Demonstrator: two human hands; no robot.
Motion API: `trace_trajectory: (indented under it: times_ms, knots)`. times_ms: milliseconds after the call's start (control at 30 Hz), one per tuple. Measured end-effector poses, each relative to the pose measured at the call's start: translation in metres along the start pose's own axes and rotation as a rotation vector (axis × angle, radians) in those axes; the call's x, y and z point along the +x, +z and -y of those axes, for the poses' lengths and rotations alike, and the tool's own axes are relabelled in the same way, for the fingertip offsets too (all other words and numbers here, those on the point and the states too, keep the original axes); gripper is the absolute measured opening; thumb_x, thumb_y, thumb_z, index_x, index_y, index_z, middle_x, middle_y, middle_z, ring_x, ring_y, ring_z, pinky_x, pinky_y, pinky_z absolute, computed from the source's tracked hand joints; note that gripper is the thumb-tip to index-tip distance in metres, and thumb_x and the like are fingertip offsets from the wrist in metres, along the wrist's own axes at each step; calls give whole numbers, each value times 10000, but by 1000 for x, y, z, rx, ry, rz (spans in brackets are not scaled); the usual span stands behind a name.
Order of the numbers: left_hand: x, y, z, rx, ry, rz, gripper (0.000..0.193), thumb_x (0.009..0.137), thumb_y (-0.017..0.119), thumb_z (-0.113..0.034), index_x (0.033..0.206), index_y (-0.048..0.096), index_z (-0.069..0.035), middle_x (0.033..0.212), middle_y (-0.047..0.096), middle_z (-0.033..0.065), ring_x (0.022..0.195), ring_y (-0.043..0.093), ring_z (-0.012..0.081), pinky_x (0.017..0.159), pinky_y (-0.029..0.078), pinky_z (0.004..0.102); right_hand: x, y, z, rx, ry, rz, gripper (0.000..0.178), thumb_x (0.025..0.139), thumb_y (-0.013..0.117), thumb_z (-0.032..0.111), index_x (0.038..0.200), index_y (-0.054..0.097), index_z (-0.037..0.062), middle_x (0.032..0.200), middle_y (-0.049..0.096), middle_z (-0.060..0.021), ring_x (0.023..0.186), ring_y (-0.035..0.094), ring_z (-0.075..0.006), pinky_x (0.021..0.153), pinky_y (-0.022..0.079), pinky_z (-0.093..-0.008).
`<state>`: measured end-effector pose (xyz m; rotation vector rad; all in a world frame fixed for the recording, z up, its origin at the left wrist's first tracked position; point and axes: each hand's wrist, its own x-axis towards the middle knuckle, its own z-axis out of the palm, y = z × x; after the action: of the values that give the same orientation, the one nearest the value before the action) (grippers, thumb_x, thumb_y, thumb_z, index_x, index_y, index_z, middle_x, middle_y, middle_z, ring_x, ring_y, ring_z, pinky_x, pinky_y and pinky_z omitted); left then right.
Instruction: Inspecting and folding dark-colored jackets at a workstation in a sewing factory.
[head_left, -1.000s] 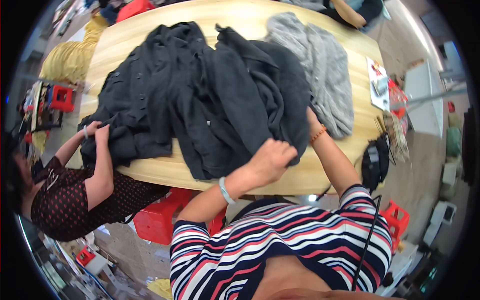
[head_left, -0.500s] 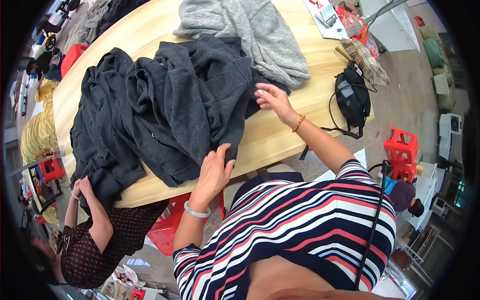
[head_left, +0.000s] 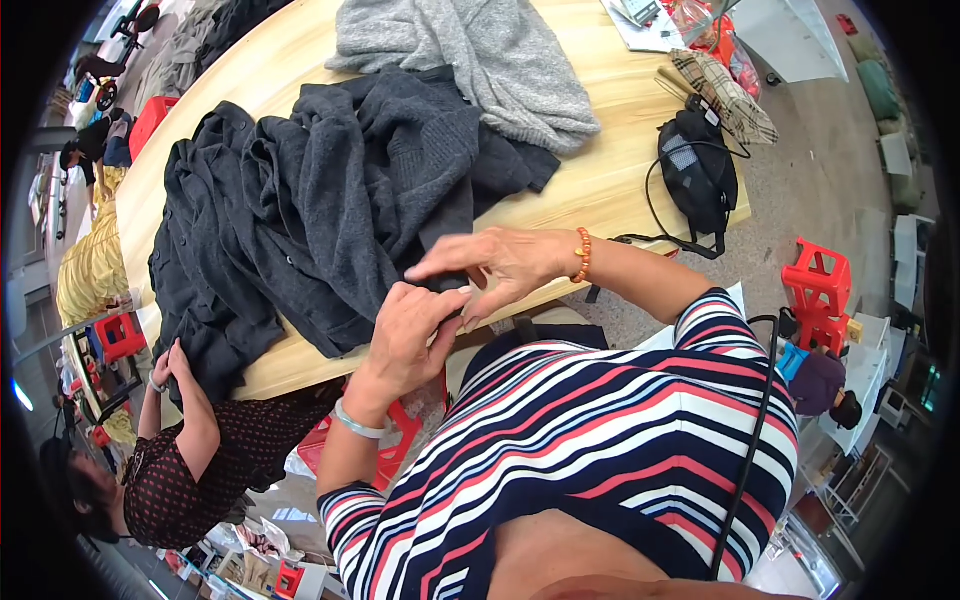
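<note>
A dark grey knitted cardigan (head_left: 335,190) lies bunched over the table's near side, its ribbed part folded toward me. My left hand (head_left: 408,335), with a pale bangle at the wrist, is closed, thumb and fingers pinching the cardigan's near edge. Reaching in from the right, my right hand (head_left: 510,262) is just over and beside the left one. Its fingers stretch leftward above the cloth and the thumb points down, apart from them; nothing shows in its grasp. The hands hide the edge of the cloth between them.
A light grey knit (head_left: 480,70) lies beyond the cardigan on the wooden table (head_left: 615,190). A black pouch with a cord (head_left: 697,170) and a checked cloth (head_left: 735,100) rest at the right edge. At left, a co-worker's hands (head_left: 170,368) touch dark cloth. Red stools (head_left: 815,285) stand on the floor.
My right hand has come left and nearer me, from beside the cardigan to my left hand. My left hand has shifted slightly, its fingers now curled on the cloth's edge.
</note>
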<state>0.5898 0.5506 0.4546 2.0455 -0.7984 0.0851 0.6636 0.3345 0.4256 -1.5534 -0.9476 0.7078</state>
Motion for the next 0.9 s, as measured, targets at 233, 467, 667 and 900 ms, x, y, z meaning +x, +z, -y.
trace_trajectory:
  times_ms: [233, 467, 667, 900]
  knots:
    - [31, -44, 36, 523, -84, 451, 329, 677, 802, -157, 962, 647, -106, 742, 616, 68, 735, 602, 266, 811, 410, 378, -38, -19, -1, -542, -106, -25, 314, 808, 788, 294, 855, 627, 29, 771, 585, -131, 676, 568, -332, 595, 460, -378]
    - [124, -157, 102, 1301, 74, -170, 97, 784, 568, -66, 763, 634, -134, 759, 615, 121, 751, 611, 297, 656, 454, 420, -96, -80, 96, -593, -100, -600, 186, 761, 821, 55, 873, 683, -1, 723, 617, -72, 589, 537, -145, 523, 412, -269]
    - [230, -248, -13, 1420, 157, -687, 342, 924, 596, -313, 1250, 651, -227, 979, 709, 160, 863, 697, 365, 671, 561, 446, -125, -93, 135, -819, 32, -1037, 190, 814, 777, 28, 979, 683, 17, 757, 608, 30, 616, 501, -37, 546, 399, -209]
    - [133, -287, 34, 1214, 333, -722, 324, 952, 599, -279, 1192, 682, -79, 1104, 720, 143, 991, 700, 320, 860, 540, 380, -135, -83, 102, -1018, -14, -884, 371, 640, 790, -22, 981, 649, 18, 861, 620, -120, 782, 607, -287, 709, 485, -322]
